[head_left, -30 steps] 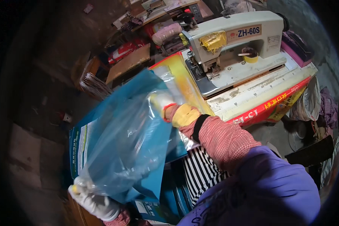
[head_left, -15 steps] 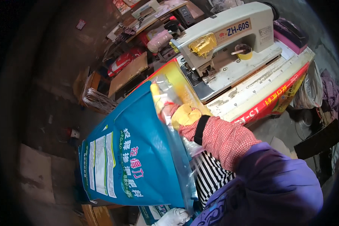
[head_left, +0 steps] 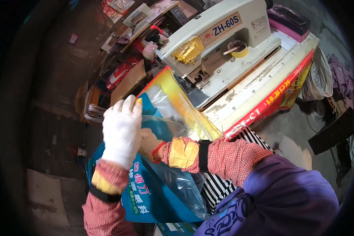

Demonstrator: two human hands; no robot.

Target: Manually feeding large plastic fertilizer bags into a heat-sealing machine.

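A blue printed sack (head_left: 139, 196) with a clear plastic liner (head_left: 181, 185) lies slanted in front of me, its mouth toward the sewing machine. My left hand (head_left: 124, 128), in a white knitted glove, is closed on the sack near its upper corner, fingers curled over the edge. Right beside it, my right hand (head_left: 148, 142) reaches in over the liner, a red band at its wrist. Its fingers are hidden behind the left glove, so their grip does not show. Checked red sleeves with dark straps cover both forearms.
A pale industrial sewing machine (head_left: 224, 35) stands on a worn table beyond the sack, a yellow tape roll (head_left: 238, 50) on its bed. Yellow and clear sheeting (head_left: 173, 102) covers the table's near corner. Bundled white strands (head_left: 94, 112) lie at left, a dark purple box (head_left: 289, 23) far right.
My left hand has risen from the sack's lower edge to its upper corner. My right hand has come left and down beside it. The sack's mouth is now folded, its liner spread out.
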